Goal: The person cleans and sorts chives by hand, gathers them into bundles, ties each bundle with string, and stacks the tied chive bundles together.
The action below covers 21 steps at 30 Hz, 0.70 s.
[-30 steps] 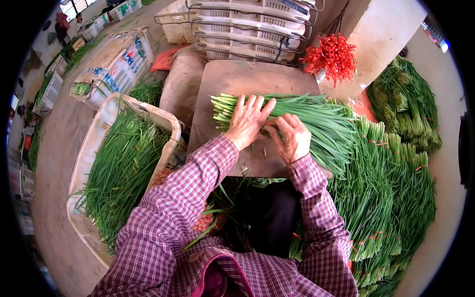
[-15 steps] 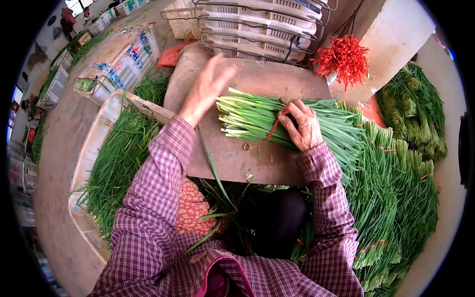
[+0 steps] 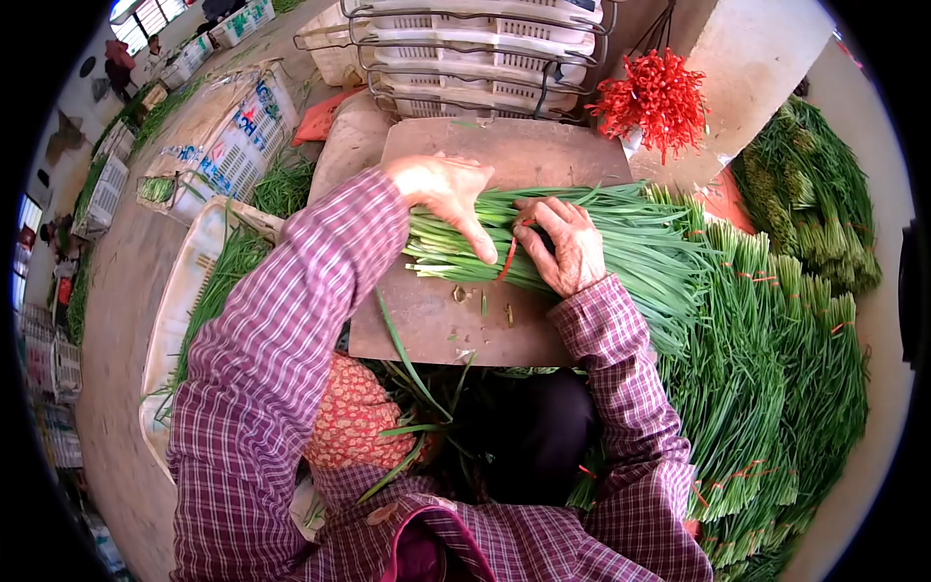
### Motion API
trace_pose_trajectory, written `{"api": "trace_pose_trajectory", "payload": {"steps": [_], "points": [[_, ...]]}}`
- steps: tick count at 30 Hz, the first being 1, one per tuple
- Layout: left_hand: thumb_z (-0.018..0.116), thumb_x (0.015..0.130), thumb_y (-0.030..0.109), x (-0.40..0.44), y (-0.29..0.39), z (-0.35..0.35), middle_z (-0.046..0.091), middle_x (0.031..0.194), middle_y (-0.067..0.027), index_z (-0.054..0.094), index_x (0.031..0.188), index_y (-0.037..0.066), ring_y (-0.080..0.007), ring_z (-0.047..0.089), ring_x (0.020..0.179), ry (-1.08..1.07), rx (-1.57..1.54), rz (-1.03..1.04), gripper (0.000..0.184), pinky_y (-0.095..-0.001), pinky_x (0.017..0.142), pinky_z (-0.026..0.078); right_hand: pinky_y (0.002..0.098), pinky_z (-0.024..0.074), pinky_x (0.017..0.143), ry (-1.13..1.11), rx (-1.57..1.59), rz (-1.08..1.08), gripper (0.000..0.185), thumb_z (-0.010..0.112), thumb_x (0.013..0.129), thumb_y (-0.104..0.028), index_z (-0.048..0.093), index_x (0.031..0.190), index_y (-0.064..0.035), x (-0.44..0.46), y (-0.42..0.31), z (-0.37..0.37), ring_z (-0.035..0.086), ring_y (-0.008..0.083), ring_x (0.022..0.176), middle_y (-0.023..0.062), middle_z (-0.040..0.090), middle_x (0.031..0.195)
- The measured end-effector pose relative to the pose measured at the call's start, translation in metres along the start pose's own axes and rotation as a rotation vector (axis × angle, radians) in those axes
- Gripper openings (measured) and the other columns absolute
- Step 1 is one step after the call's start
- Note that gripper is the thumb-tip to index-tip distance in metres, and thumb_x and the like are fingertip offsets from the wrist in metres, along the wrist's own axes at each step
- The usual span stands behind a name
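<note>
A bunch of garlic chives (image 3: pixel 630 233) lies across a brown board (image 3: pixel 436 325), pale stem ends to the left, leaves to the right. A red tie (image 3: pixel 507 260) runs around its stems. My right hand (image 3: pixel 562 242) rests on top of the bunch with fingers curled, gripping it right beside the tie; the fingertips are partly hidden. Over the pale ends is my left hand (image 3: pixel 446 194), its thumb stretched toward me and its fingers spread toward the far side. Whether the left palm presses on the stems I cannot tell.
Tied chive bundles (image 3: pixel 747 359) are piled at the right. Loose chives (image 3: pixel 228 272) fill a white crate (image 3: pixel 179 310) at the left. A cluster of red ties (image 3: pixel 655 102) hangs by the pillar. Stacked white crates (image 3: pixel 475 58) stand behind the board.
My left hand has come down from above the board's far left onto the pale end of the bunch. My right hand stays at the tie. The view has shifted slightly.
</note>
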State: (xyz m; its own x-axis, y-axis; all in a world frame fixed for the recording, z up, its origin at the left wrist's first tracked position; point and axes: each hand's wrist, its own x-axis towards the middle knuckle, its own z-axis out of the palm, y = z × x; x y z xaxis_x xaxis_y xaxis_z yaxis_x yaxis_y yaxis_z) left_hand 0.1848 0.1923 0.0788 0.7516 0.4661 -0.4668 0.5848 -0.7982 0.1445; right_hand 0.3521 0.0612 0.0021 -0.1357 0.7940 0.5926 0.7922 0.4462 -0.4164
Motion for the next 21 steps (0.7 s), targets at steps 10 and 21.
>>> {"api": "trace_pose_trajectory", "payload": {"steps": [10, 21], "points": [[0.086, 0.051, 0.048, -0.001, 0.025, 0.065, 0.057, 0.114, -0.0211, 0.047, 0.124, -0.004, -0.0360, 0.055, 0.109, 0.292, -0.165, 0.103, 0.097, -0.0432, 0.095, 0.044, 0.0576, 0.0325, 0.097, -0.043, -0.142, -0.046, 0.017, 0.066, 0.081, -0.027, 0.063, 0.092, -0.0156, -0.004, -0.001, -0.011, 0.052, 0.0303, 0.110, 0.0064, 0.058, 0.112], [0.085, 0.059, 0.049, -0.028, 0.025, 0.069, 0.046, 0.132, -0.0239, 0.033, 0.140, -0.006, -0.0363, 0.046, 0.124, 0.317, -0.199, 0.264, 0.111, -0.0423, 0.107, 0.036, 0.0468, 0.0421, 0.087, -0.272, -0.056, 0.133, 0.018, 0.060, 0.087, -0.031, 0.060, 0.099, -0.0187, -0.021, -0.010, -0.010, 0.061, 0.0303, 0.094, 0.0051, 0.063, 0.100]]}}
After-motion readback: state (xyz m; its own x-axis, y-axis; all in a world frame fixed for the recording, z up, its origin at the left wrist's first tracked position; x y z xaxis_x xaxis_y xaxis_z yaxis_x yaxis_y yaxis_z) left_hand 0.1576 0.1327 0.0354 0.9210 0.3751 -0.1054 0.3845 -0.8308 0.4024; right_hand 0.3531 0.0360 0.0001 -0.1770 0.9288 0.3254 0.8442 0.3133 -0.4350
